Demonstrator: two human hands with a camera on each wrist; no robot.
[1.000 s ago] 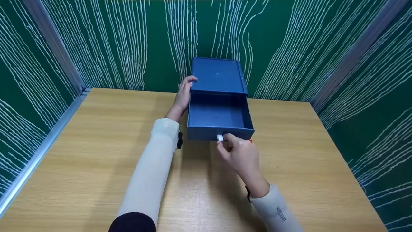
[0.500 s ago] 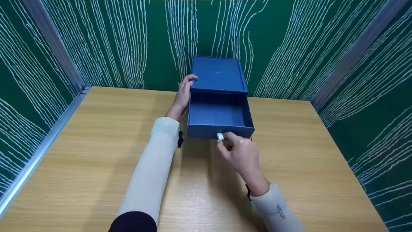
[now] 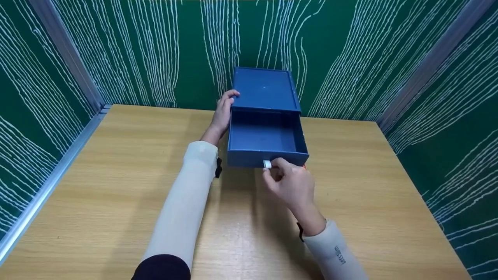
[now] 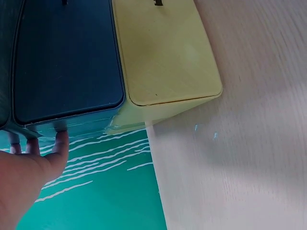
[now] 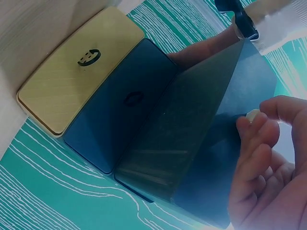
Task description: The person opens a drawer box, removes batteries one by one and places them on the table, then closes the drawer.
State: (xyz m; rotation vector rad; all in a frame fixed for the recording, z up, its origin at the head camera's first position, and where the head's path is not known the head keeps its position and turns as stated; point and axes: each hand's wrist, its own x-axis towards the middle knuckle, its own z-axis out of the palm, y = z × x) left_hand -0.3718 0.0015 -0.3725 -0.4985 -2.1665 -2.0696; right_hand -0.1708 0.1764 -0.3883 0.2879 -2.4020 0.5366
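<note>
A blue drawer unit (image 3: 265, 89) stands at the back of the table, its top drawer (image 3: 245, 158) pulled far out and nothing lying inside. My right hand (image 3: 291, 188) pinches the small white knob (image 3: 267, 164) on that drawer's front between thumb and fingers; the right wrist view shows the knob (image 5: 253, 115) at the fingertips. On the unit's left side rests my left hand (image 3: 221, 114), fingertips reaching the top edge. In the left wrist view its fingers (image 4: 61, 143) press against the side wall.
Below the open drawer are a closed dark blue drawer (image 5: 112, 115) and a closed yellow drawer (image 5: 57, 91), each with a dark handle. The wooden table (image 3: 116, 175) is enclosed by green walls (image 3: 194, 77) with white wavy lines. Metal posts (image 3: 74, 58) mark the corners.
</note>
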